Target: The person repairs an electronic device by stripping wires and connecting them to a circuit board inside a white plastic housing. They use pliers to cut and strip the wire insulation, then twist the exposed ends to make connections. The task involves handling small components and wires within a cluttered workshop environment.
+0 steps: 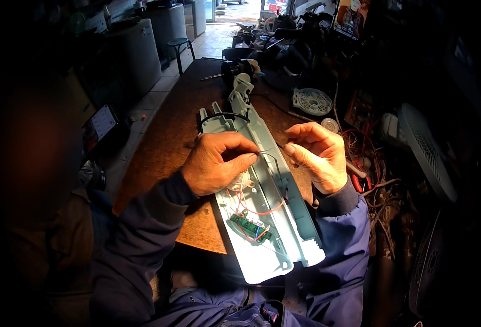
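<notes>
My left hand (218, 162) is closed, with thumb and forefinger pinching a thin dark wire (273, 158) above a long pale grey-green plastic housing (256, 259). To its right, my right hand (321, 157) is curled with thumb and fingers drawn together. Something small and dark shows by its fingertips, too small to name. Inside the housing lie a green circuit board (250, 226) and a red wire (270, 211), with a blue wire at the board. A black cable (227, 114) arches across the housing's far part. Part of the housing is hidden behind my left hand.
The housing rests on a brown wooden table (158, 147). A round pale grille (312, 102) and a cluttered heap of cables lie to the right, near red-handled pliers (356, 183) and a fan-like grille (428, 152). A stool (180, 42) stands at far left; a person sits close at left.
</notes>
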The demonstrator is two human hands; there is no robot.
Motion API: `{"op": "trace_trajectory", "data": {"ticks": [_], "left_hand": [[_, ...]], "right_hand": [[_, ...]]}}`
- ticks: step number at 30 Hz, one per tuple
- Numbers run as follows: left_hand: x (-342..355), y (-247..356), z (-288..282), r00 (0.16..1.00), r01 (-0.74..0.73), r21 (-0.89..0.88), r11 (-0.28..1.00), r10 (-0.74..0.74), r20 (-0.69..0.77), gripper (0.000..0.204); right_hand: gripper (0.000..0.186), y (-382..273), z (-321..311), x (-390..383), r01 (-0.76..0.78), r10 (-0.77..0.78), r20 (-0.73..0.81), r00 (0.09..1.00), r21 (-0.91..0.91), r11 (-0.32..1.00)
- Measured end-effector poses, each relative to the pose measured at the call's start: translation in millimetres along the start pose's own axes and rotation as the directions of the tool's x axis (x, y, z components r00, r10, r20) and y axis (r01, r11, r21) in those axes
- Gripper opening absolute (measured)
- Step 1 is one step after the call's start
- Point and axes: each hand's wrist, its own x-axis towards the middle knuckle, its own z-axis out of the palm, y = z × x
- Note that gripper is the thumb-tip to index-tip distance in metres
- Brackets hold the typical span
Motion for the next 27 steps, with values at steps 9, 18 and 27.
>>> {"op": "trace_trajectory", "data": {"ticks": [9,18,27], "left_hand": [[0.4,7.4,1.3,0.999,-0.02,0.07,0.997,0.017,0.042,0.012],[-0.7,4.7,-0.1,0.997,-0.016,0.074,0.997,0.01,0.08,0.013],[-0.7,4.0,-5.9,0.979,0.078,-0.059,0.995,-0.065,0.194,0.018]], "right_hand": [[0.042,7.6,5.4,-3.3,0.065,-0.028,0.173,0.985,-0.217,0.974],[0.019,6.6,8.3,-0.1,0.209,-0.162,0.154,0.975,-0.375,0.903],[0.01,5.4,17.8,-1.8,0.315,-0.265,0.176,0.948,-0.411,0.855]]}}
